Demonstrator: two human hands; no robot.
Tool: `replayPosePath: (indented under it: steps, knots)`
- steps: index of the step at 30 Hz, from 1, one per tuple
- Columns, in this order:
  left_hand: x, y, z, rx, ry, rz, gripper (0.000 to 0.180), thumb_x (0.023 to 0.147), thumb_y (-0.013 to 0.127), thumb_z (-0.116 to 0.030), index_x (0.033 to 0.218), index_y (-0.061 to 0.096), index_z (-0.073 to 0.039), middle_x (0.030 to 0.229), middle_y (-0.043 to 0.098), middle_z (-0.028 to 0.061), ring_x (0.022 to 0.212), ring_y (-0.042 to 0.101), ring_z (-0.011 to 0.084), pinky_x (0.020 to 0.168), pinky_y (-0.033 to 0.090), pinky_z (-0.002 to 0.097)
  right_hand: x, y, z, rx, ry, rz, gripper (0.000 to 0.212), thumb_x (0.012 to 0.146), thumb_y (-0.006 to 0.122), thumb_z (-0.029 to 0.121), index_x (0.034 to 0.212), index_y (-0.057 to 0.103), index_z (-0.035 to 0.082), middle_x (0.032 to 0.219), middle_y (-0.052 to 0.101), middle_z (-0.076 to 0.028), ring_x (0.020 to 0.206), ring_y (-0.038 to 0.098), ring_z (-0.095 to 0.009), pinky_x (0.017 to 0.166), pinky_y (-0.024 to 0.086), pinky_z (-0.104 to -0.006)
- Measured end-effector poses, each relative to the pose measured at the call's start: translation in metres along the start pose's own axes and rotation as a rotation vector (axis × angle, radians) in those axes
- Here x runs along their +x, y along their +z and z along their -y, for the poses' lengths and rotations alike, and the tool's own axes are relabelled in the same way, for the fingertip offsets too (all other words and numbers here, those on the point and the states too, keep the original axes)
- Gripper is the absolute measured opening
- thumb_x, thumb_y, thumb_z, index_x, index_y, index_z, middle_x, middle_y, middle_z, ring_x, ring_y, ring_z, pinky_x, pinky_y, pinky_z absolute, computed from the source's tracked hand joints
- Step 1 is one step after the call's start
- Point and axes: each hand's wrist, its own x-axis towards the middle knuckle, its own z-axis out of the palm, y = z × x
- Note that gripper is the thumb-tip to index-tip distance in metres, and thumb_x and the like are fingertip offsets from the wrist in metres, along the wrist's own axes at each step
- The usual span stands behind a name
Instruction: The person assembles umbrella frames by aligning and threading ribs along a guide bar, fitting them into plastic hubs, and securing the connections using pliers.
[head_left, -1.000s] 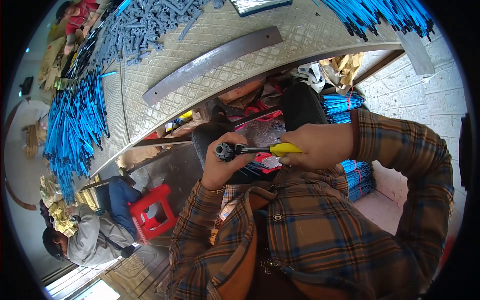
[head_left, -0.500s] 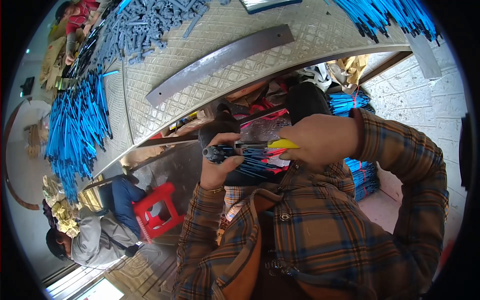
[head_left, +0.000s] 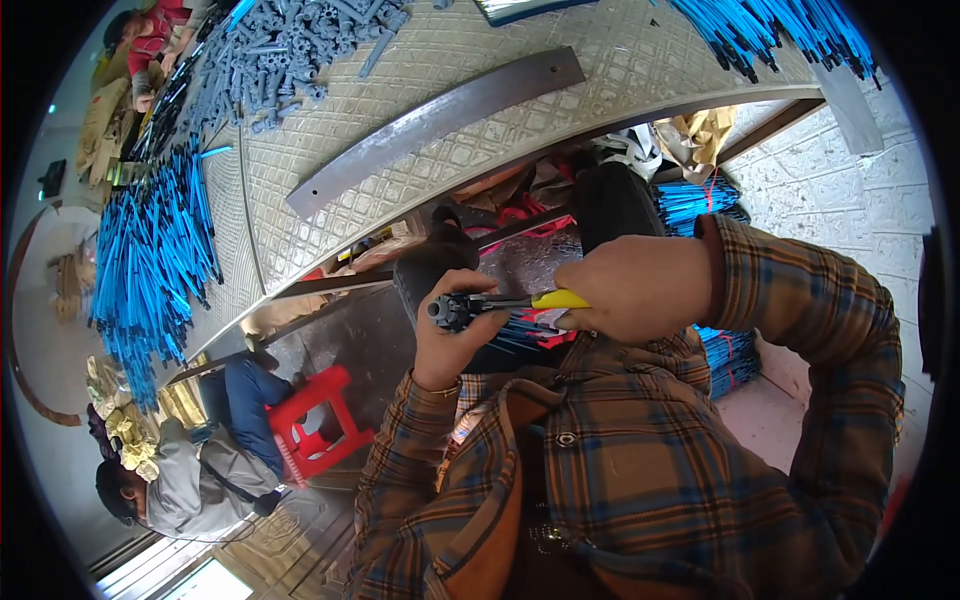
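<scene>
Over my lap, my left hand [head_left: 450, 335] is closed round a bundle of thin blue rods [head_left: 520, 333]. A grey plastic fitting [head_left: 447, 313] with a round end sticks out at the left of that hand, beside its thumb. My right hand [head_left: 635, 285] grips a yellow-handled metal tool [head_left: 560, 299]. The tool's narrow metal part lies across my left fingers and reaches the fitting; whether it is a blade or jaws I cannot tell.
A patterned table [head_left: 400, 180] ahead bears a curved metal bar [head_left: 440, 125], a heap of grey plastic fittings [head_left: 290, 60] and blue rods [head_left: 155, 255]. Tied blue bundles [head_left: 725, 360] stand at right. A red stool [head_left: 320, 420] and a seated person [head_left: 190, 480] are at left.
My left hand has shifted slightly right, and the grey fitting has come closer to my right hand. The tool's metal part now reaches further over my left fingers, hiding more of the rods.
</scene>
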Motion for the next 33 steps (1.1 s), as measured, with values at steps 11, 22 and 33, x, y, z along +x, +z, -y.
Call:
replayPosePath:
  steps: [11, 22, 33]
  knots:
    - [0.003, -0.003, -0.002, -0.194, -0.086, -0.052, 0.039, 0.068, 0.067, 0.000, 0.105, 0.054, -0.002, 0.092, 0.056, 0.0035, 0.085, 0.054, 0.0112, 0.076, 0.043, 0.0236, -0.012, 0.015, -0.003, -0.276, -0.059, -0.270, 0.028, 0.083, 0.057, 0.028, 0.096, 0.052, 0.003, 0.081, 0.058, -0.018, 0.071, 0.059, -0.035, 0.061, 0.048, -0.0425]
    - [0.009, -0.013, 0.004, -0.256, 0.061, 0.011, 0.044, 0.068, 0.067, -0.012, 0.108, 0.053, 0.000, 0.090, 0.058, 0.0078, 0.087, 0.055, 0.0169, 0.080, 0.044, 0.0290, -0.053, -0.008, -0.025, 0.029, 0.043, -0.402, 0.028, 0.079, 0.062, 0.025, 0.094, 0.053, 0.003, 0.082, 0.056, -0.015, 0.076, 0.057, -0.035, 0.065, 0.045, -0.0397]
    - [0.024, -0.070, -0.031, -0.660, 0.549, 0.016, 0.040, 0.070, 0.063, -0.019, 0.106, 0.054, -0.003, 0.071, 0.051, 0.0074, 0.074, 0.048, 0.0230, 0.070, 0.040, 0.0365, -0.057, -0.065, -0.115, -0.640, 0.349, -1.014, 0.033, 0.073, 0.056, 0.002, 0.106, 0.051, 0.001, 0.105, 0.053, -0.019, 0.097, 0.051, -0.038, 0.084, 0.042, -0.0425]
